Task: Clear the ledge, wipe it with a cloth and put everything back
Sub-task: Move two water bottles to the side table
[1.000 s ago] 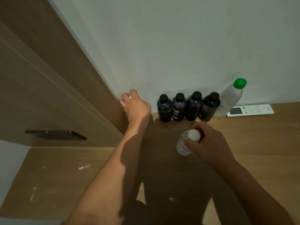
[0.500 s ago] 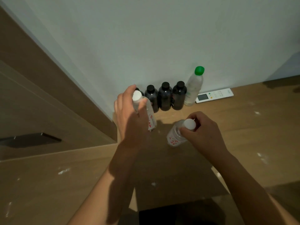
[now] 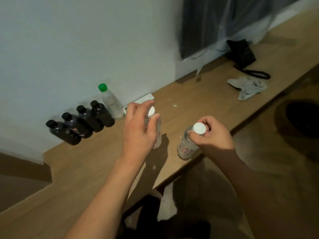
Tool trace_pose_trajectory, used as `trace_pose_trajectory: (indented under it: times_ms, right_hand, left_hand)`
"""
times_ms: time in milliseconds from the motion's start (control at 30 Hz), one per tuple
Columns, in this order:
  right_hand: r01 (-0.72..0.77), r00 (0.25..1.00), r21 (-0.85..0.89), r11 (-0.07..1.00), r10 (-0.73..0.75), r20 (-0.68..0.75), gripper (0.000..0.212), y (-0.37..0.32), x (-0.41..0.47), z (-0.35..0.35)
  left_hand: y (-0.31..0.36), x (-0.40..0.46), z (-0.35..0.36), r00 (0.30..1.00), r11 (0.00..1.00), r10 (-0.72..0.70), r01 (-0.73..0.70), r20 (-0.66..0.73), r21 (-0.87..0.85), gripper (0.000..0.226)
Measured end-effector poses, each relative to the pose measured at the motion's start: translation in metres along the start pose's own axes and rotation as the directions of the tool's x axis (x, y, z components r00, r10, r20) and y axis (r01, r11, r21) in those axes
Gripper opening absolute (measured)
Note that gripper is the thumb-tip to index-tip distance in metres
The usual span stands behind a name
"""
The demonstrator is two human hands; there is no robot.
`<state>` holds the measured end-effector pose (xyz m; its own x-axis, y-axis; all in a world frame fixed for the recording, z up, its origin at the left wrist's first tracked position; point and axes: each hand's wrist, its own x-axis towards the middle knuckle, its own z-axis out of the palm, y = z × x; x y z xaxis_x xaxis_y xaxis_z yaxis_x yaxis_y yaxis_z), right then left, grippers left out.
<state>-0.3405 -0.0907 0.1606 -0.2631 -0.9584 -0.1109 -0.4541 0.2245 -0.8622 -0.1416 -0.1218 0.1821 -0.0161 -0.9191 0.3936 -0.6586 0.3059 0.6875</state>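
My left hand point(image 3: 139, 130) grips a clear white-capped bottle point(image 3: 156, 135) by its neck, just above the wooden ledge point(image 3: 198, 100). My right hand point(image 3: 212, 133) pinches the cap end of a second clear white-capped bottle point(image 3: 187, 145), held near the ledge's front edge. Several dark bottles with black caps point(image 3: 81, 123) stand in a row against the wall. Beside them stands a clear bottle with a green cap point(image 3: 111, 102). A white remote point(image 3: 144, 100) lies behind my left hand, mostly hidden. A crumpled grey cloth point(image 3: 246, 87) lies farther right on the ledge.
A black desk phone point(image 3: 241, 52) with a coiled cord sits at the far right by the wall. Dark plastic-covered fabric point(image 3: 215, 21) hangs above it. A round dark stool or bin point(image 3: 302, 118) stands below the ledge on the right.
My left hand picked up a white-capped bottle from the corner and carried it rightward. My right hand kept its bottle. The view swung right, revealing the cloth and phone.
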Motion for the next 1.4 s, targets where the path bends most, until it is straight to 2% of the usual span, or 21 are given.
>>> trace_pose_trajectory:
  times_ms: [233,333,467,533,633,767,1000,1133,1400]
  right_hand:
    - [-0.086,0.965,0.035,0.996,0.092,-0.246,0.025,0.079,-0.038,-0.154]
    - [-0.081,0.934,0.036,0.996,0.089,-0.347,0.027,0.117,-0.061,-0.210]
    - [-0.046,0.837,-0.143,0.989,-0.040,-0.546,0.026,0.160,-0.082,-0.270]
    - [-0.132,0.803,-0.141,0.981,0.022,-0.595,0.026,0.175,-0.083,-0.300]
    - [-0.281,0.754,-0.034,0.959,0.199,-0.627,0.027,0.194,-0.079,-0.333]
    - [-0.325,0.700,0.061,0.944,0.284,-0.656,0.029,0.227,-0.060,-0.372]
    - [-0.352,0.662,0.080,0.932,0.309,-0.683,0.029,0.272,0.025,-0.453]
    - [-0.356,0.622,0.081,0.931,0.301,-0.723,0.028,0.285,0.071,-0.503]
    - [-0.369,0.583,0.099,0.924,0.313,-0.750,0.026,0.319,0.142,-0.582]
  left_hand:
    - [0.132,-0.012,0.111,0.958,0.997,0.065,-0.050,0.280,-0.059,0.043]
    - [0.183,-0.021,0.159,0.917,0.987,0.148,-0.113,0.370,-0.114,0.046]
    - [0.241,-0.029,0.217,0.845,0.948,0.312,-0.248,0.434,-0.200,0.046]
    - [0.268,-0.029,0.247,0.797,0.924,0.375,-0.281,0.474,-0.258,0.046]
    - [0.297,-0.027,0.287,0.741,0.894,0.443,-0.325,0.505,-0.307,0.045]
    - [0.328,-0.019,0.350,0.686,0.872,0.485,-0.331,0.542,-0.360,0.045]
    - [0.387,0.036,0.470,0.650,0.849,0.516,-0.304,0.558,-0.432,0.043]
    - [0.427,0.073,0.520,0.615,0.807,0.581,-0.346,0.534,-0.479,0.044]
    - [0.474,0.122,0.606,0.658,0.803,0.569,-0.313,0.494,-0.508,0.042]
